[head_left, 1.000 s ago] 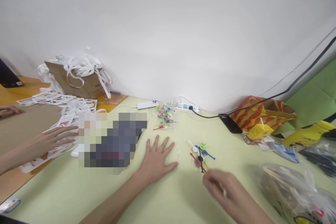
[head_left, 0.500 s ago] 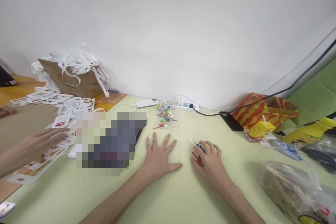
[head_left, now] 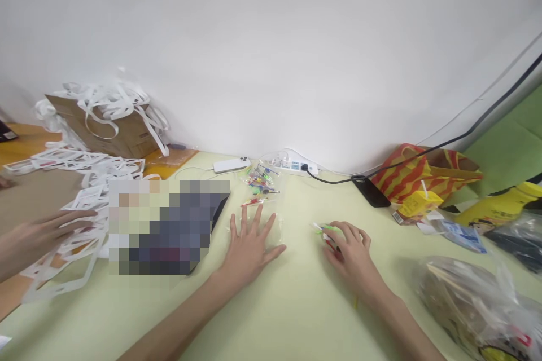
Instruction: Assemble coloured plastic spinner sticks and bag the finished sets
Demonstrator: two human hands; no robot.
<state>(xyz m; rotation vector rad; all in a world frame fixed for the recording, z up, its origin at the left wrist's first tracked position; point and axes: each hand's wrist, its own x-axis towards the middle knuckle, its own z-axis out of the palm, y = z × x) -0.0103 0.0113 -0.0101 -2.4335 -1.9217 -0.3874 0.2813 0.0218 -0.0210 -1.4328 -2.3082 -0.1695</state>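
**Well in from the table's (head_left: 305, 310) back edge: loose pieces (head_left: 324, 228)**

The right hand (head_left: 353, 251) curls halfway over them, its hold unclear; the left hand (head_left: 247, 245) spreads flat, grasping nothing. Low, close right fingertips should keep the loose pieces together best.

Right hand (head_left: 352, 251) now cups over the coloured arrow pieces (head_left: 325, 236), which a second ago lay spread beyond its fingers. From here I see just a few ends poking out. Yellow bit (head_left: 356, 302) now shows beside the wrist.
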